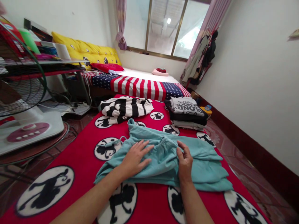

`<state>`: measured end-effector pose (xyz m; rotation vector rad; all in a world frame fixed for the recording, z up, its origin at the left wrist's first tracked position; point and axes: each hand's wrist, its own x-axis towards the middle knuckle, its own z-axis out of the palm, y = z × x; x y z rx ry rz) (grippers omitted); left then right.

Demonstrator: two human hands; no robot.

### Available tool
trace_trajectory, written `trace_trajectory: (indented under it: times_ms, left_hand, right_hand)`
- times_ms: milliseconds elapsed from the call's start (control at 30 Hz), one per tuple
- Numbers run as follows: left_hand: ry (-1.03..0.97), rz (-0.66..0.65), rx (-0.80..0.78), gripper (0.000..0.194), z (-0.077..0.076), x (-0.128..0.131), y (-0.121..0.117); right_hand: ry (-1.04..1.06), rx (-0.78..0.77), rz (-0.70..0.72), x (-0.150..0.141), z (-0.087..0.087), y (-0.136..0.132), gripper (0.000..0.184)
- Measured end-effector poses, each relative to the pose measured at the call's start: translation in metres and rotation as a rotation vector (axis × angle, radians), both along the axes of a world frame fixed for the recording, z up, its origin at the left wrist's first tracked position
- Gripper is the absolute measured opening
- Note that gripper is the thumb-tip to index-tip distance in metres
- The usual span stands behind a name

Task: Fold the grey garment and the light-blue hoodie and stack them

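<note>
A light teal garment (201, 155) with a drawstring (112, 143) lies spread and partly folded in front of me; its exact kind is not clear. My left hand (137, 157) rests flat on its left half, fingers spread. On the garment's middle, beside a gathered part, my right hand (185, 160) has its fingers curled, pinching the cloth at a fold. Beneath it all is a red blanket (154, 205) with black monkey figures in white circles.
A black-and-white striped garment (127, 107) lies loosely at the far left of the blanket. Folded clothes (188, 113) are stacked at the far right. A fan (30, 127) stands on a stool at left. Behind are a bed (137, 87) and hanging clothes (198, 57).
</note>
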<state>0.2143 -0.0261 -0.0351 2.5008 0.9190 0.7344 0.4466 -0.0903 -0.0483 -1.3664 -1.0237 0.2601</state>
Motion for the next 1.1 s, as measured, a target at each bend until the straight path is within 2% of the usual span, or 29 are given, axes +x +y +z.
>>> trace_trajectory:
  times_ms: [67,133,267,367,500,667,767,833,933,1033,1100]
  left_hand:
    - [0.119,-0.015,0.065,0.064,-0.014,0.003,-0.002]
    - [0.134,-0.009,0.071,0.066,-0.022,0.006,-0.005]
    - [-0.008,-0.056,0.006,0.064,-0.023,0.007,-0.008]
    - [-0.156,-0.132,-0.019,0.054,-0.019,0.005,-0.012]
    - [-0.212,-0.323,-0.082,0.044,-0.016,0.003,-0.017]
    - [-0.119,-0.363,-0.107,0.065,-0.009,0.006,-0.019]
    - [-0.054,-0.381,-0.114,0.061,-0.006,0.009,-0.020]
    - [-0.038,-0.381,-0.124,0.062,-0.005,0.011,-0.022]
    - [-0.074,-0.387,-0.140,0.067,-0.006,0.012,-0.023]
    - [-0.081,-0.393,-0.138,0.066,-0.007,0.012,-0.025]
    - [-0.079,-0.395,-0.135,0.066,-0.008,0.011,-0.026]
  right_hand:
    - [-0.166,0.038,-0.114,-0.005,0.010,-0.003,0.029]
    - [-0.316,0.105,-0.179,-0.016,0.025,-0.007,0.024]
    - [-0.530,0.138,-0.009,-0.049,0.056,-0.011,0.025]
    - [-0.632,0.060,0.026,-0.061,0.065,-0.012,0.023]
    - [-0.794,-0.219,0.091,-0.047,0.053,-0.022,0.010]
    - [-0.906,-0.575,0.131,-0.015,0.032,-0.046,0.012]
    - [-0.861,-0.724,0.066,-0.008,0.034,-0.052,0.020]
    - [-0.834,-0.675,-0.029,-0.009,0.041,-0.048,0.028]
    - [-0.777,-0.407,-0.156,-0.017,0.045,-0.032,0.035]
    - [-0.717,-0.256,-0.114,-0.021,0.031,-0.012,0.055]
    - [-0.689,-0.286,-0.072,-0.018,0.014,-0.004,0.048]
